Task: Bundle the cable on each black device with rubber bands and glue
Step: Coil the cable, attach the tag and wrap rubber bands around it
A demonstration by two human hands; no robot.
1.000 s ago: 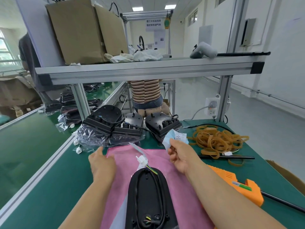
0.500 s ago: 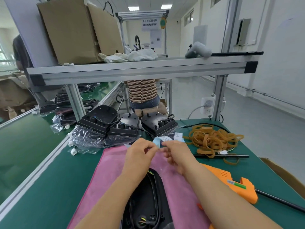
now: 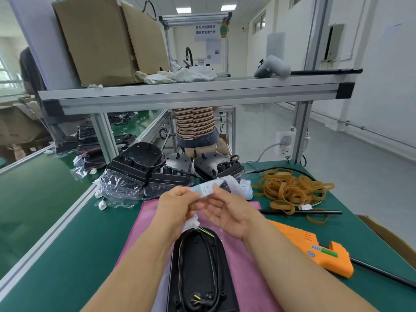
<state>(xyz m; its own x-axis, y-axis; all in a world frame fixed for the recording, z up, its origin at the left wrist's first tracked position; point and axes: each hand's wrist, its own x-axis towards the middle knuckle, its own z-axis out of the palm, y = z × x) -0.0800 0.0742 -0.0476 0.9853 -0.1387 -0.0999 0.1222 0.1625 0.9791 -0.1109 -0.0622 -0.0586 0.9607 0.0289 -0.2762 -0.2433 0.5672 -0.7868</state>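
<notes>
While both were raised just above the pink cloth (image 3: 144,224), the left hand (image 3: 177,206) and the right hand (image 3: 227,212) were seen holding a pale paper strip (image 3: 207,190) between them. The strip was pinched by the curled fingers of the left hand at one end and pressed by the thumb of the right hand near its middle, the other right fingers being loosely spread with the palm turned upward. The far end of the strip was seen trailing off to the right, beyond the right hand.

Below the hands, a black device (image 3: 198,271) was laid lengthwise on the cloth, nearest the camera. Its cable (image 3: 211,255) was run along its top face, and a white plug (image 3: 191,224) with coloured wires was seen at the far end of the device, just under the left hand.

On the green counter (image 3: 67,244), a loose heap of rubber bands (image 3: 290,190) was spread to the right, well apart from the device. An orange glue gun (image 3: 315,251) was laid on its side beside the right forearm, and a thin black rod (image 3: 315,212) was placed between the gun and the bands. More black devices (image 3: 146,167) were stacked behind the cloth, some of them on clear plastic bags (image 3: 119,190).
</notes>
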